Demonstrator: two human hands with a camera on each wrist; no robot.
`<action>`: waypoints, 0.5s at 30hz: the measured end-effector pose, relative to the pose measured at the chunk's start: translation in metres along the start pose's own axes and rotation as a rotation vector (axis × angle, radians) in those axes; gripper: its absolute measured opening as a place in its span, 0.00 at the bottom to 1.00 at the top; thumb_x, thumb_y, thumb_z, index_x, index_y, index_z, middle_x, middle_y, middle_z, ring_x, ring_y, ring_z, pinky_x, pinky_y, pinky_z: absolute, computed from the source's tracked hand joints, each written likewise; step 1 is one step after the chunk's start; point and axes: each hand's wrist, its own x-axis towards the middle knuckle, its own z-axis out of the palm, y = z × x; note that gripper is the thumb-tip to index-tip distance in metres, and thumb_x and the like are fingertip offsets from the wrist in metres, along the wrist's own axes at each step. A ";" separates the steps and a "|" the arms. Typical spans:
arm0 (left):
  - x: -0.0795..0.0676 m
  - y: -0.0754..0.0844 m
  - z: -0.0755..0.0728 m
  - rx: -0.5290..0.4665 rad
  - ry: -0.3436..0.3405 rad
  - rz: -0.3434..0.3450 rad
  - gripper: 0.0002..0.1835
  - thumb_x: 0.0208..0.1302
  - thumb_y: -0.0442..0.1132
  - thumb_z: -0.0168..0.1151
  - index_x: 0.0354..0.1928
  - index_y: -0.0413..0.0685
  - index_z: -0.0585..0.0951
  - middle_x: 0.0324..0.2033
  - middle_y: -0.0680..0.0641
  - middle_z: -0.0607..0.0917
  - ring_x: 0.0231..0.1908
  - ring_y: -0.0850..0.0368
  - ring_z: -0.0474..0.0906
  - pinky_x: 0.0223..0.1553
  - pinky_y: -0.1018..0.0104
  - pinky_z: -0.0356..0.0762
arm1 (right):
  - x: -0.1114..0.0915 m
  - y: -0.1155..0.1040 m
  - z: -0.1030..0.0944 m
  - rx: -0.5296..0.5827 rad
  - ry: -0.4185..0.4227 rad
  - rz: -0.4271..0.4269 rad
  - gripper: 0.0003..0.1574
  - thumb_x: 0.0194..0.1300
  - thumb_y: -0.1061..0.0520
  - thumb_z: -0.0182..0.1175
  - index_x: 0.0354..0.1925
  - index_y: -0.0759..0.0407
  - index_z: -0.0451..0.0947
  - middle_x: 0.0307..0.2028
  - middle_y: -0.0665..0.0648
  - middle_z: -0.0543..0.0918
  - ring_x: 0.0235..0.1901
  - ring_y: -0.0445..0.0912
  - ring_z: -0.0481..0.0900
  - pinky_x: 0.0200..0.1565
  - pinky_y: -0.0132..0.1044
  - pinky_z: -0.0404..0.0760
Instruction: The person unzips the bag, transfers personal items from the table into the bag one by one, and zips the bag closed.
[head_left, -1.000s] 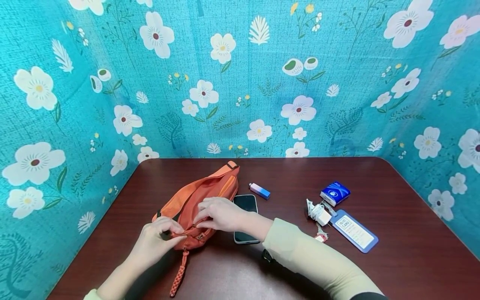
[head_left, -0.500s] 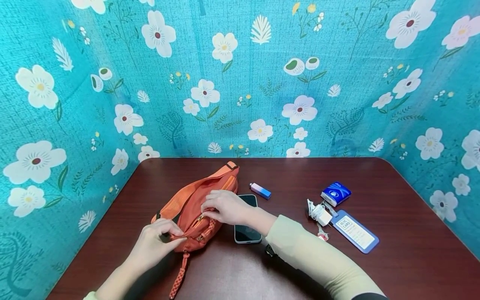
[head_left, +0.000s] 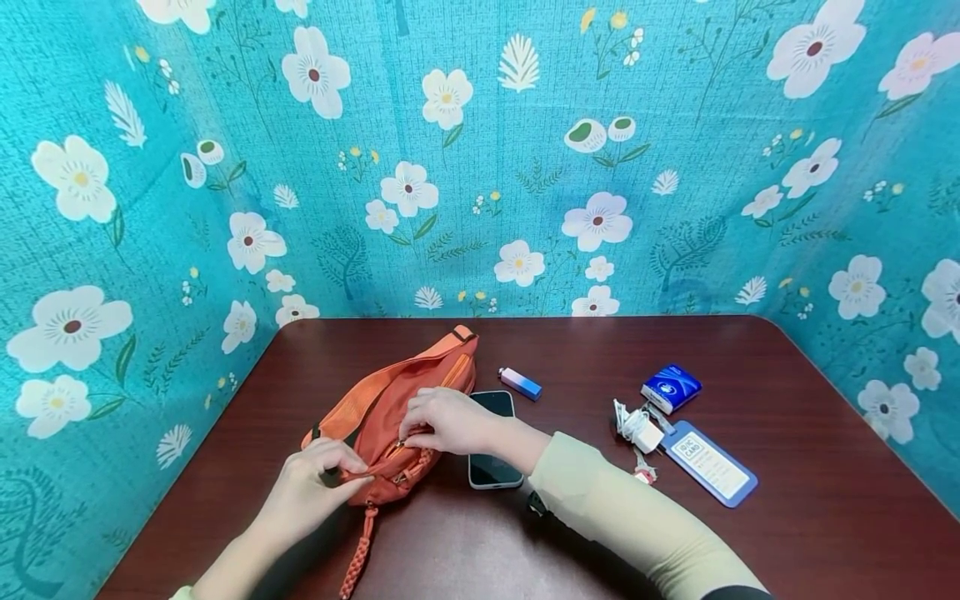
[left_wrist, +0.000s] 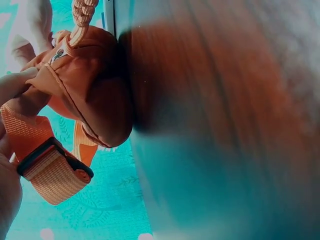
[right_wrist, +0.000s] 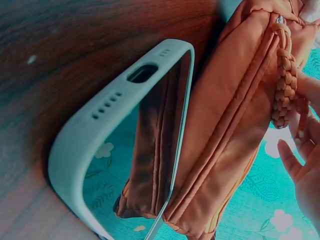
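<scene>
An orange waist bag (head_left: 382, 408) with a webbing strap, zippers and braided pull cords lies on the left of the table. My left hand (head_left: 311, 483) pinches the fabric at its near-left end between thumb and fingers; the left wrist view shows that bag end (left_wrist: 95, 95) beside the strap's black buckle (left_wrist: 55, 157). At the bag's upper zipper, my right hand (head_left: 446, 423) pinches the zipper pull, with fingertips partly hidden. A braided cord (right_wrist: 285, 85) hangs beside the right fingers. One more braided cord (head_left: 358, 550) trails from the near end onto the table.
A phone (head_left: 495, 467) in a pale case lies right of the bag, under my right forearm. Behind it is a pink-and-blue stick (head_left: 520, 383). Farther right are a blue tissue pack (head_left: 671, 387), a white charger with cable (head_left: 641, 429), keys (head_left: 643, 473) and a card holder (head_left: 712, 462).
My right hand has moved along the zipper away from the left hand, then slightly back toward me. An orange-edged zipper line now shows between the hands. The left hand keeps its place.
</scene>
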 end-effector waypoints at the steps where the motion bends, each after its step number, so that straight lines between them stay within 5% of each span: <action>1: 0.000 0.000 0.000 0.001 -0.002 -0.001 0.23 0.33 0.24 0.80 0.28 0.59 0.83 0.27 0.61 0.82 0.29 0.64 0.75 0.30 0.76 0.71 | 0.000 0.001 0.000 0.000 0.005 0.000 0.05 0.65 0.51 0.65 0.38 0.48 0.86 0.33 0.44 0.80 0.37 0.38 0.72 0.41 0.25 0.69; 15: 0.000 0.002 -0.001 -0.015 -0.035 0.001 0.24 0.34 0.23 0.80 0.28 0.60 0.82 0.26 0.62 0.81 0.29 0.65 0.74 0.30 0.76 0.70 | -0.001 0.015 -0.010 -0.165 0.137 -0.144 0.02 0.63 0.54 0.67 0.35 0.49 0.86 0.31 0.45 0.80 0.35 0.41 0.74 0.42 0.30 0.71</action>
